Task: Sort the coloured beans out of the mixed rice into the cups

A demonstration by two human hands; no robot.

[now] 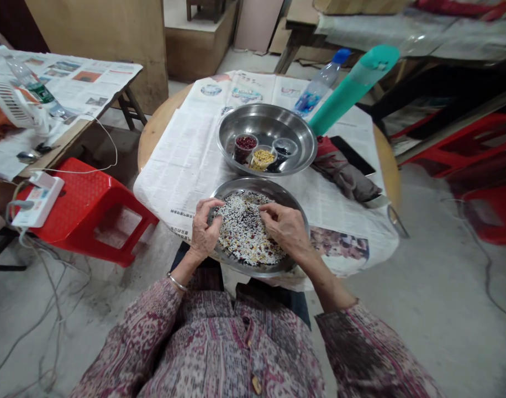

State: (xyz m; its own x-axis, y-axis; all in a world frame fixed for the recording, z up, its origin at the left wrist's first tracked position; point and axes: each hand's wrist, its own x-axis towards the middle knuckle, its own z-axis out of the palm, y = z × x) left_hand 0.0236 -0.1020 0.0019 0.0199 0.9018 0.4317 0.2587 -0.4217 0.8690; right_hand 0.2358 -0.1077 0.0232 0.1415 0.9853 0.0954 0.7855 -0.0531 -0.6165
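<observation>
A shallow metal basin in front of me holds mixed grains, mostly white, with black, yellow and dark red ones among them. My left hand is at the basin's left rim, its thumb and index finger apart and curved over the grains. On the right side, my right hand reaches in over the grains with its fingertips pinched together; whatever is between them is too small to make out. Just beyond stands a larger metal basin with clear cups of red beans, yellow grains and black beans.
Newspaper covers the round table. Behind the basins are a plastic bottle and a green tube-like object. A folded umbrella lies on the right. At left, a red stool bears a power strip with trailing cords.
</observation>
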